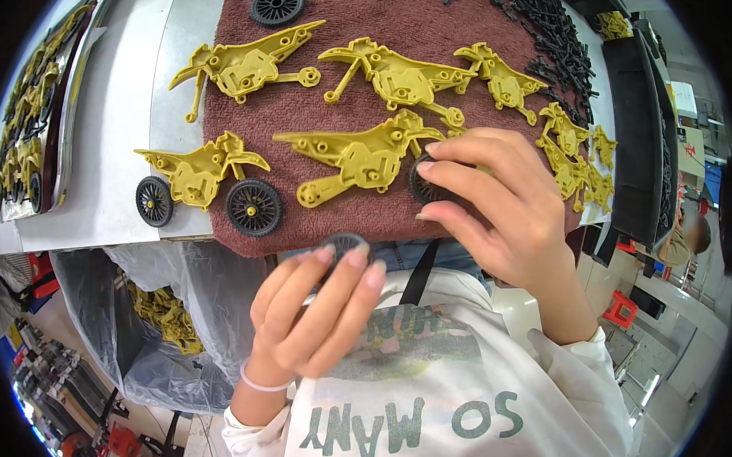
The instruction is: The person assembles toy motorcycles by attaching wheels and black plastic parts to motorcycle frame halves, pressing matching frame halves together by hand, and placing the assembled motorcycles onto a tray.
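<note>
My right hand [506, 203] pinches a black spoked wheel [423, 186] at the front fork of a yellow toy motorbike half [368, 160], which lies on a maroon towel [301, 219]. Nearer my body, just off the towel's front edge, my left hand [308, 315] has its fingers closed on another black wheel [344, 243], partly hidden by the fingertips. To the left lies a second motorbike half [193, 174], with a rear wheel [154, 201] and a front wheel [254, 207] at its ends.
Several yellow halves [251, 67] lie in a row farther back, more [569, 153] at the right. Small black parts [549, 45] are heaped back right, and a loose wheel [278, 6] sits at the back. A plastic-lined bin [224, 314] holds yellow pieces below the table's left edge.
</note>
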Motion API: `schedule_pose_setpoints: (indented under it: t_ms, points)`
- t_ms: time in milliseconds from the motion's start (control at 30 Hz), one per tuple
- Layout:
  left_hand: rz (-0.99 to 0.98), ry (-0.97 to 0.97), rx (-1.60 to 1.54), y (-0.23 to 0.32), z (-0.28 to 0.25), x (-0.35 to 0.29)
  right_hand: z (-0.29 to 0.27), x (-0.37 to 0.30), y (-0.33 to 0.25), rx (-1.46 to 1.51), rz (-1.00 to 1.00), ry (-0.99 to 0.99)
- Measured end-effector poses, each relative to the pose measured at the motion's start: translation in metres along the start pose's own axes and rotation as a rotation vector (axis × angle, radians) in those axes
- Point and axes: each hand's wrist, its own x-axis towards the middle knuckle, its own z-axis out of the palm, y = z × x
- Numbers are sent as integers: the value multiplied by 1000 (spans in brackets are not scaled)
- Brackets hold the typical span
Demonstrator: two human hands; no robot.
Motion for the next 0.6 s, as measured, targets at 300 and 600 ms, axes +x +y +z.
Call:
schedule_pose_setpoints:
  t_ms: [300, 600]
  points:
    - [-30, -114, 94, -1, 16, -5, 8, -9, -1, 50, 61, 52]
    - [-200, 77, -37, 0, 0, 17, 6, -7, -1, 60, 54, 49]
